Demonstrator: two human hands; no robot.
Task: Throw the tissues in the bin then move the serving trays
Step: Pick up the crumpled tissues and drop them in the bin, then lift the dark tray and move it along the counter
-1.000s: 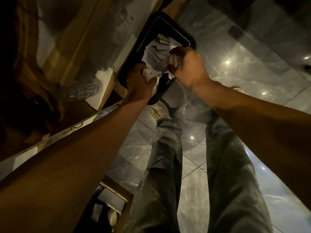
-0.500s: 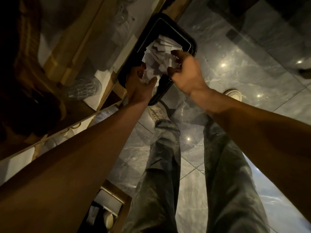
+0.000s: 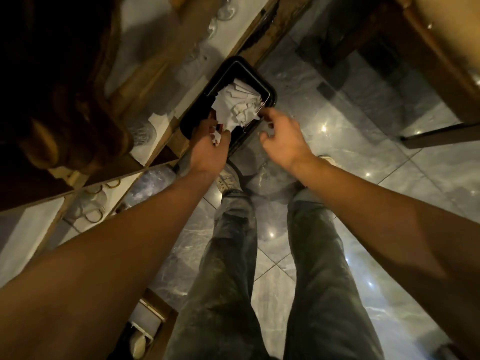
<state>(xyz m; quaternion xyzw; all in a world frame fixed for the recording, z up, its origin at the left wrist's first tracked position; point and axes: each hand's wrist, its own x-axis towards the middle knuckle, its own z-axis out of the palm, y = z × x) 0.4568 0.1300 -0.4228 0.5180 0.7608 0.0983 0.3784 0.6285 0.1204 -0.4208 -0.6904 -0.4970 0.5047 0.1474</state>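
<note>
While I lean over the floor, these are the relations I weigh.

Tissues: the white tissues [image 3: 237, 107] lie piled in the black bin [image 3: 270, 96], just ahead of both sets of fingertips.
Left hand: my left hand [image 3: 209, 149] is at the near rim of the bin, fingers curled on a small white scrap of tissue; I judge that scrap pinched, not yet let go.
Right hand: my right hand [image 3: 281, 137] hangs just right of the pile, fingers spread and loose, gripping nothing; one fingertip sits right at the bin's right edge, and I cannot tell whether it touches.
Nearer hand: the left, since its scrap is already over the bin's mouth.
Long axis: the bin runs away from my fingers and slightly to the right, with its short near rim under my left knuckles.
Edges: to the left of my left hand the bin sits tight against the wooden shelving [image 3: 161, 81]; its far end runs close to that woodwork too.
Open room: to the right of my right hand the marble floor [image 3: 363, 131] is bare, so I judge that side the free way out for both arms.
Below the wrists: my shoe [image 3: 227, 179] stands just behind the bin.
Serving trays: none that I can make out from here.
Step in hand: dropping the last scrap, I judge.
</note>
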